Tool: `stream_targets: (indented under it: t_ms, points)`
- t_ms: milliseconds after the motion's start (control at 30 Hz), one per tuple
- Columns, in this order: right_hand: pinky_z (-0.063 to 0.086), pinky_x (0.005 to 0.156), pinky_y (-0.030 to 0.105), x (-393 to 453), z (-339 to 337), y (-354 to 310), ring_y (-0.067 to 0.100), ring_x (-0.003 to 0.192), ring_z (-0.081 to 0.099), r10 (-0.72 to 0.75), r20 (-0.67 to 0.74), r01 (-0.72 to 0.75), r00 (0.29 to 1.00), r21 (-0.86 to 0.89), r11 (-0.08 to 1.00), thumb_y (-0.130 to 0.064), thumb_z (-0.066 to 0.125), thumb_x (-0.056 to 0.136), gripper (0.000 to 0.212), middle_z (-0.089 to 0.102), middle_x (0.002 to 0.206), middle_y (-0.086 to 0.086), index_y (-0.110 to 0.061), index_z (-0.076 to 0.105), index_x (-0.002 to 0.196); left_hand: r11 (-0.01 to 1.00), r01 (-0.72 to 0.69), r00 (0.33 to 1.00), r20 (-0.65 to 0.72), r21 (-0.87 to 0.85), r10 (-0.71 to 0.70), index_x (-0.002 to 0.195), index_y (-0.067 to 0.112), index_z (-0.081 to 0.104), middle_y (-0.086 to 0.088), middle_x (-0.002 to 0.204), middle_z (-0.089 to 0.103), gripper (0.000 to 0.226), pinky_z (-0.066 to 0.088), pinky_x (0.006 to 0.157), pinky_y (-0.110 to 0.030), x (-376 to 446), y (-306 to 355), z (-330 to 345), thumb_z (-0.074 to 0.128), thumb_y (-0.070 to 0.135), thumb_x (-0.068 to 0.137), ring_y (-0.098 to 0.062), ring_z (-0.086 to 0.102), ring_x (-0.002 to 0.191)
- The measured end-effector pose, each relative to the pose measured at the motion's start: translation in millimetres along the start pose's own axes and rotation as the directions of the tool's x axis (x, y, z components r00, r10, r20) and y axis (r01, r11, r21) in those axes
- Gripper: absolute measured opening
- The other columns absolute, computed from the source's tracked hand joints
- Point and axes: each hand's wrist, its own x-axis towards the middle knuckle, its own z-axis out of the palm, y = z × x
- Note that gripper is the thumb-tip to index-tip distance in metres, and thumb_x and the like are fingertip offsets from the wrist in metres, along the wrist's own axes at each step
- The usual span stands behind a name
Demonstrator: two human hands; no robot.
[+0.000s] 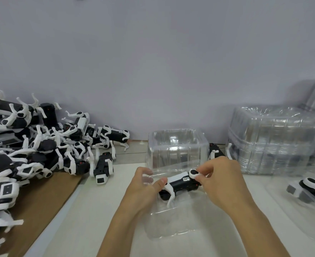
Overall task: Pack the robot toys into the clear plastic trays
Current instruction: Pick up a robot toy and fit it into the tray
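Note:
A black-and-white robot dog toy (pixel 180 184) lies on its side over a clear plastic tray (pixel 173 219) on the white table in front of me. My left hand (pixel 145 188) grips the toy's left end, thumb on a white leg. My right hand (pixel 219 177) pinches the round white hip joint at its right end. Behind the toy the tray's hinged clear half (pixel 177 147) stands upright.
A large heap of robot dog toys (pixel 38 145) covers the left side, partly on brown cardboard (pixel 47 204). Stacks of clear trays (pixel 275 138) stand at the back right. A packed toy in a tray (pixel 308 190) lies at the right edge. Another toy (pixel 215 151) peeks out behind my right hand.

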Motion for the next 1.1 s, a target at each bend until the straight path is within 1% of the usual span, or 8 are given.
stream_targets:
  t_ms: [167, 267, 367, 500, 600, 767, 933, 1100]
  points:
    - [0.054, 0.064, 0.035, 0.8, 6.1, -1.1, 0.033, 0.072, 0.061, 0.027, 0.027, -0.026, 0.999, -0.041, 0.999, -0.017, 0.076, 0.084, 0.017, 0.067, 0.081, 0.018, -0.001, 0.073, 0.078, 0.996, 0.006, 1.000, -0.028, -0.092, -0.009, 0.112, 0.031, 0.050, 0.006, 0.114, 0.058, 0.033, 0.047, 0.070, -0.029, -1.2, -0.9, 4.3, 0.071, 0.040, 0.088, -0.005, 0.055, 0.093]
    - [0.052, 0.060, 0.030, 3.3, 2.5, -1.5, 0.023, 0.058, 0.050, 0.051, 0.094, -0.042, 0.994, -0.096, 0.995, -0.014, 0.075, 0.084, 0.018, 0.068, 0.078, 0.016, -0.004, 0.071, 0.070, 0.989, 0.014, 0.999, -0.049, -0.149, -0.022, 0.109, 0.034, 0.051, 0.007, 0.114, 0.059, 0.030, 0.050, 0.078, -0.036, -1.5, -2.4, 6.1, 0.071, 0.041, 0.088, -0.008, 0.057, 0.095]
    - [0.055, 0.066, 0.037, 2.1, -2.1, -2.9, 0.027, 0.064, 0.058, 0.064, 0.118, -0.051, 0.991, -0.105, 0.993, -0.014, 0.072, 0.084, 0.012, 0.070, 0.081, 0.012, -0.006, 0.072, 0.075, 0.989, 0.009, 0.998, -0.064, -0.148, -0.019, 0.107, 0.034, 0.053, 0.008, 0.109, 0.060, 0.025, 0.046, 0.071, -0.033, 0.1, -3.5, 6.9, 0.068, 0.044, 0.090, -0.008, 0.057, 0.093]
    - [0.048, 0.090, 0.035, -6.9, -3.3, -15.3, 0.012, 0.103, 0.054, -0.078, 0.035, 0.081, 0.996, -0.100, 0.992, -0.046, 0.064, 0.089, 0.022, 0.060, 0.107, -0.011, -0.033, 0.069, 0.107, 0.986, 0.007, 0.995, -0.096, -0.164, -0.023, 0.099, 0.033, 0.059, 0.010, 0.103, 0.061, 0.015, 0.039, 0.067, -0.026, 2.4, -3.5, 7.3, 0.053, 0.047, 0.097, -0.005, 0.057, 0.089]
    - [0.034, 0.103, 0.037, -12.6, 11.0, -28.9, 0.007, 0.118, 0.039, -0.160, 0.156, 0.167, 0.975, -0.028, 0.986, -0.062, 0.055, 0.087, 0.039, 0.051, 0.117, -0.019, -0.046, 0.057, 0.123, 0.981, -0.005, 0.994, -0.111, -0.192, -0.017, 0.096, 0.033, 0.062, 0.009, 0.102, 0.063, 0.017, 0.037, 0.067, -0.022, 4.1, -4.2, 8.1, 0.049, 0.044, 0.100, -0.002, 0.056, 0.091]
    - [0.025, 0.093, 0.034, -19.8, 31.9, -34.1, 0.010, 0.119, 0.032, -0.197, 0.193, 0.218, 0.961, -0.093, 0.971, -0.061, 0.047, 0.091, 0.035, 0.052, 0.112, -0.020, -0.047, 0.060, 0.119, 0.975, -0.010, 0.992, -0.128, -0.221, -0.019, 0.094, 0.032, 0.065, 0.004, 0.095, 0.066, 0.018, 0.038, 0.063, -0.021, 6.4, -6.0, 8.6, 0.048, 0.036, 0.099, -0.003, 0.057, 0.076]
    - [0.021, 0.085, 0.033, -18.1, 28.7, -33.8, 0.010, 0.113, 0.033, -0.197, 0.211, 0.212, 0.957, -0.055, 0.976, -0.054, 0.056, 0.092, 0.021, 0.055, 0.104, -0.019, -0.053, 0.066, 0.111, 0.977, -0.021, 0.991, -0.136, -0.211, -0.008, 0.095, 0.032, 0.065, 0.005, 0.087, 0.065, 0.018, 0.038, 0.057, -0.016, 8.3, -7.2, 9.8, 0.048, 0.033, 0.100, 0.005, 0.054, 0.060]
    - [0.022, 0.086, 0.035, -17.2, 27.0, -34.3, 0.009, 0.119, 0.032, -0.178, 0.268, 0.201, 0.947, -0.059, 0.978, -0.045, 0.063, 0.092, 0.022, 0.048, 0.110, -0.022, -0.049, 0.067, 0.114, 0.979, -0.036, 0.990, -0.140, -0.201, 0.008, 0.099, 0.029, 0.064, 0.002, 0.093, 0.065, 0.016, 0.038, 0.060, -0.018, 9.6, -8.9, 9.7, 0.048, 0.031, 0.101, 0.000, 0.054, 0.069]
